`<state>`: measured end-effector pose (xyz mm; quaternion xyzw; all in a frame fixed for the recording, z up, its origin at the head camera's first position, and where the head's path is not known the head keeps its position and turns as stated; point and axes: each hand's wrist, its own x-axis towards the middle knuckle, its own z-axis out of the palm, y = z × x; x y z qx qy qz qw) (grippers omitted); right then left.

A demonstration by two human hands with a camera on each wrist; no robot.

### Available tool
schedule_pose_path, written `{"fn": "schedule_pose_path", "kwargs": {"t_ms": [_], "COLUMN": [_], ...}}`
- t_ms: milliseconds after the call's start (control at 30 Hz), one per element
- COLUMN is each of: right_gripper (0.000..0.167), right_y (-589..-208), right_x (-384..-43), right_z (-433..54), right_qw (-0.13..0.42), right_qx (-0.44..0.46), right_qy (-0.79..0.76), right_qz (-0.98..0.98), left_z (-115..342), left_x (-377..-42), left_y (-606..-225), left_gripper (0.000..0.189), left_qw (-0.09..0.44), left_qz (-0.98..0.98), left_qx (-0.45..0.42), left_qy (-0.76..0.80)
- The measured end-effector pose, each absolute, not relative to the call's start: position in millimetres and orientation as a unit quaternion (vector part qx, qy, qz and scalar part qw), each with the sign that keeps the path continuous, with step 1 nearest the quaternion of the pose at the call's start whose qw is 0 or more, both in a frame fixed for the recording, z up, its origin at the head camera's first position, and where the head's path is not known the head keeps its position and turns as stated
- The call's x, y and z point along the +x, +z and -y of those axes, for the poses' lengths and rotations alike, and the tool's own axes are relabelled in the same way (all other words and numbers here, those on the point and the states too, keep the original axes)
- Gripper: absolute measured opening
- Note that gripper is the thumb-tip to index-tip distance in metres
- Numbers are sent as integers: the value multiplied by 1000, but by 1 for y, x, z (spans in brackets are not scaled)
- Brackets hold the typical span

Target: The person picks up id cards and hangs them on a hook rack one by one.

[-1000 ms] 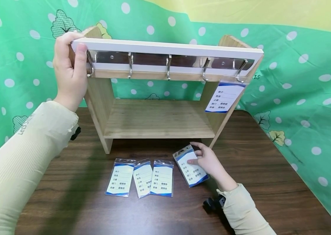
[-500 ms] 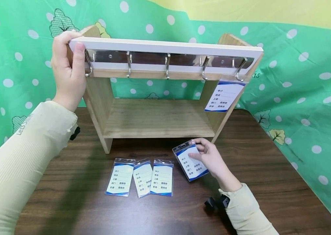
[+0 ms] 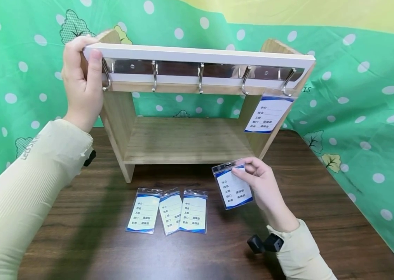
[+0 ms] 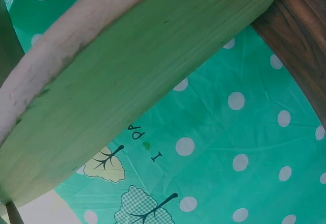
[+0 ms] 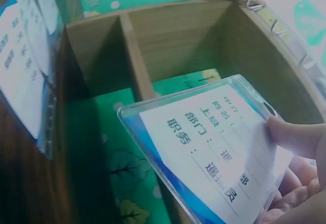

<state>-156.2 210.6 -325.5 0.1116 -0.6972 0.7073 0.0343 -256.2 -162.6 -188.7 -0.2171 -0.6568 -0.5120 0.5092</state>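
My left hand (image 3: 84, 85) grips the left end of a wooden hook rack (image 3: 190, 142), thumb on the front of its white top rail. In the left wrist view only the rack's side panel (image 4: 127, 76) shows, without the hand. Thumb and fingers of my right hand (image 3: 265, 186) pinch a clear ID badge holder (image 3: 233, 190) with a blue-and-white card, its slotted end up. It is tilted and held before the rack's lower right. The right wrist view shows the thumb at the slotted end. Another badge holder (image 3: 269, 114) hangs from the rightmost hook (image 3: 288, 82).
Three more badge holders (image 3: 143, 213) lie in a row on the dark wood table (image 3: 106, 249), the middle one partly under the right one. Several metal hooks (image 3: 200, 77) line the rack's rail. A green dotted cloth (image 3: 365, 128) stands behind and to the right.
My right hand has lifted the badge holder from beside the others and moved it up and to the right, turning it more upright. The left hand keeps its grip on the rack.
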Motion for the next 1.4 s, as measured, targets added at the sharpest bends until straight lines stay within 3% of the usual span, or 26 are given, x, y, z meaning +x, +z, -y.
{"fn": "schedule_pose_path", "kwargs": {"t_ms": [700,1100,1400], "right_gripper": [20,5,11], "right_y": [-275,-252,-234], "right_x": [-160,-168,-180], "right_z": [-202,-193,-190], "right_qw": [112,186,229], "right_qx": [138,121,145], "right_qy": [731,751,746], "right_qz": [659,622,608], "left_z": [163,162,162], "left_x": [-256,-256,-256], "left_y": [-189,-189,-189], "left_gripper": [20,20,21], "left_qw": [507,506,512], "left_qz": [653,654,657], "left_qx": [-218,-216,-213], "left_qy": [-519,-519,-511]}}
